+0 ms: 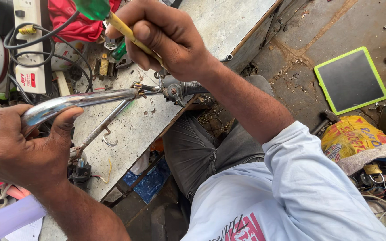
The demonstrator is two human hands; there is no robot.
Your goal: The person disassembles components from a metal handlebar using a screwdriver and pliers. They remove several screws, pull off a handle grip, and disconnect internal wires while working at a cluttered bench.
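Chrome tube (81, 101): curved, shiny, lying lengthwise across the bench (130, 129). Our left hand (21, 147) wraps its bent end; our right hand (166, 38) pinches a yellow-shafted screwdriver (121, 27) above the far end.

Pale blue short-sleeved shirt (287, 196), red and white print across chest. Dark grey trousers (202, 143), creased at the knee. Left hand (18, 147) and right hand (166, 38) bare; forearms uncovered, no watch or rings visible.

left hand (16, 149) fisted, right hand (164, 38) pinching
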